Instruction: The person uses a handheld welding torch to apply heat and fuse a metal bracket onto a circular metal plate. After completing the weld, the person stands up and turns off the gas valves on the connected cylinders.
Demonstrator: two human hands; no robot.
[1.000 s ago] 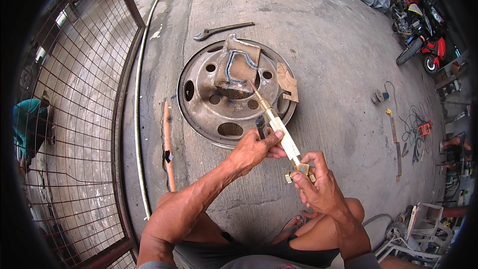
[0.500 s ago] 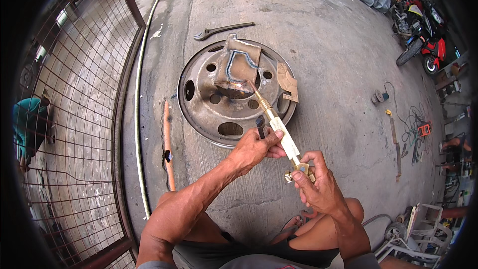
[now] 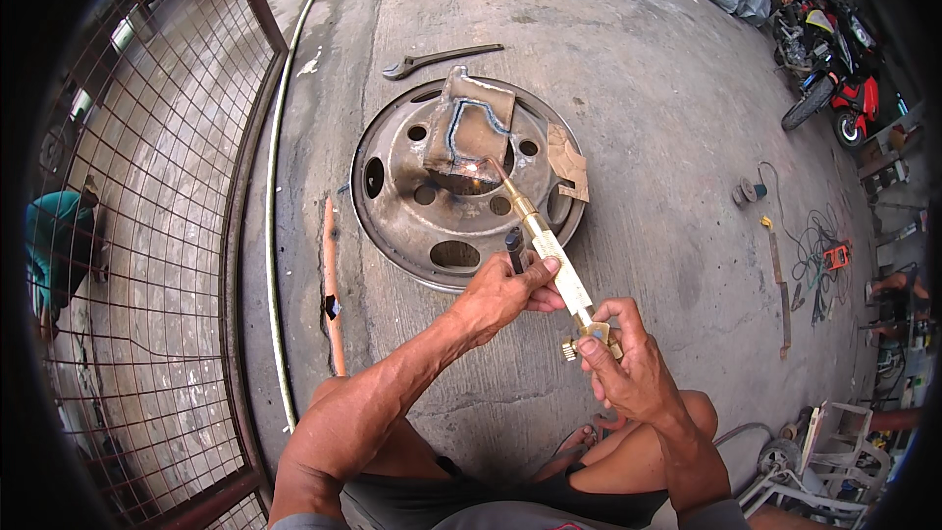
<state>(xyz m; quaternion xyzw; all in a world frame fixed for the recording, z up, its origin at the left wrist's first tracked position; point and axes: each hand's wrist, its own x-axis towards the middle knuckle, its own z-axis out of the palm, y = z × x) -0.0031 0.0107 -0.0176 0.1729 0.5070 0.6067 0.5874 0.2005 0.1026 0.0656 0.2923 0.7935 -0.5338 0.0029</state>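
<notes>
My left hand (image 3: 496, 296) is closed around the handle of a brass gas torch (image 3: 562, 270), thumb along its side. A short black cylindrical piece (image 3: 514, 247) stands up from the same hand; its kind is unclear. My right hand (image 3: 633, 368) grips the torch's rear end by the valve knobs. The torch's tip points at the lower edge of a bent steel plate (image 3: 478, 130), where a small bright glow shows. Blue-edged lines run across that plate. It lies on an upturned steel wheel rim (image 3: 392, 223), beside a torn cardboard piece (image 3: 566, 159).
An adjustable wrench (image 3: 442, 59) lies beyond the wheel. On the left are an orange pipe (image 3: 332, 285), a pale hose (image 3: 273, 186) and a wire-mesh gate (image 3: 157, 186), with a person (image 3: 59, 255) behind it. Cables, an angle grinder (image 3: 749, 190) and motorcycles (image 3: 829, 69) are on the right.
The glow at the plate's lower edge has become whiter and brighter. Both hands and the torch hold almost the same position.
</notes>
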